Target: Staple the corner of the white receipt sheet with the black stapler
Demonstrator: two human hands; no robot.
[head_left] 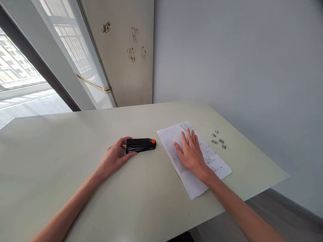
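A black stapler with an orange-red patch at its right end (142, 145) lies on its side on the table. My left hand (114, 158) holds its left end between the thumb and the fingers. Printed paper (176, 161) lies flat and slanted to the right of the stapler. On top of it rests my right hand (192, 154), palm down with the fingers stretched out and holding nothing. Several small strips of staples (214, 142) lie on the table to the right of the paper.
The pale table (106, 201) has its right edge running beside a grey wall (234, 67). Behind the table stand a beige panel (123, 74) with worn patches and a glass door with a handle (93, 84). A window is at the far left.
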